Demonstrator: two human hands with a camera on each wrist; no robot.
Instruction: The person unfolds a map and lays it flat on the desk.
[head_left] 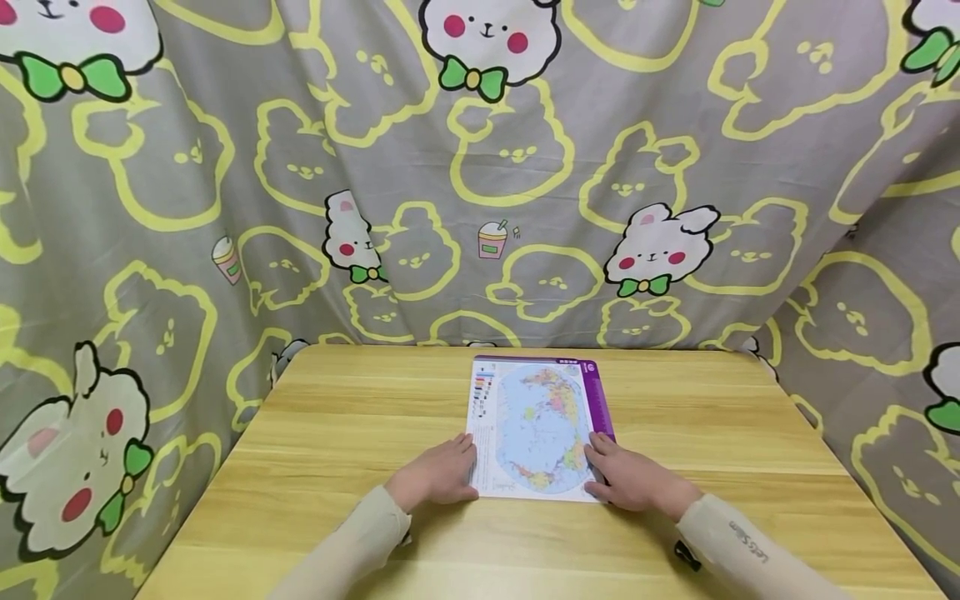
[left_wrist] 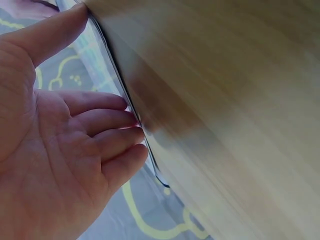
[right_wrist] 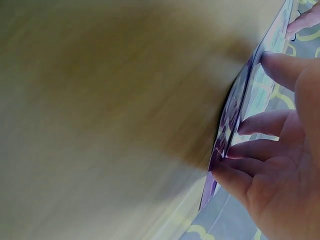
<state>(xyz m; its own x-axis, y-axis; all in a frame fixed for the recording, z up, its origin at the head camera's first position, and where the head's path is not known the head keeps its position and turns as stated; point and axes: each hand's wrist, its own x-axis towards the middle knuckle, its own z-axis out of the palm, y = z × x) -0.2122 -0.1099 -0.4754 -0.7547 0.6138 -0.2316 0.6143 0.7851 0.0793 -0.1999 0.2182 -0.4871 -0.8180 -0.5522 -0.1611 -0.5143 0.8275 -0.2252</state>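
A flat world map [head_left: 536, 425] lies on the wooden table, printed sideways with a blue ocean oval and coloured continents. Purple bands run along its far and right edges. At its near left edge is my left hand [head_left: 442, 471], palm inward, with fingertips and thumb against the side. My right hand [head_left: 637, 477] rests at the near right edge, its fingers touching the map's border. The right wrist view shows a purple layer [right_wrist: 232, 112] along this edge, beside the fingertips. In the left wrist view the dark, thin edge [left_wrist: 122, 82] of the map meets the relaxed fingers.
The light wooden table [head_left: 360, 400] extends around the map on all sides. A grey curtain [head_left: 405, 150] with yellow outlines and white cartoon rabbits hangs behind the table and along both sides.
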